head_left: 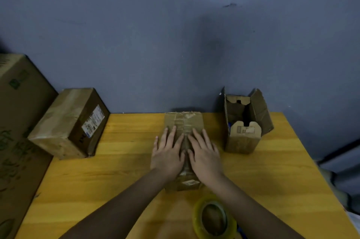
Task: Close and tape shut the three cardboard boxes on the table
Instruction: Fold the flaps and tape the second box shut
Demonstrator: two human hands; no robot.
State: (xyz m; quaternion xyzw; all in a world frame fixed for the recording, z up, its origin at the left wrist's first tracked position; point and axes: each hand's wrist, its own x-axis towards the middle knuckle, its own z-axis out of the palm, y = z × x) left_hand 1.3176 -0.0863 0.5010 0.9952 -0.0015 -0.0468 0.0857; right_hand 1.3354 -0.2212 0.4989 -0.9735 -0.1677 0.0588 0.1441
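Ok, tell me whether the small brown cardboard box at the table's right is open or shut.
Open: small brown cardboard box has its flaps standing up.

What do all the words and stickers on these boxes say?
None can be read.
White sticker on the taped box at the left: print too small and blurred.
Dark marking below that sticker: unreadable.
Green printing on the big carton at the far left: blurred, cut off.
Middle box, open box, tape roll: no text visible.

Two boxes (183, 121) (70, 121) taped; right box (243, 141) open.
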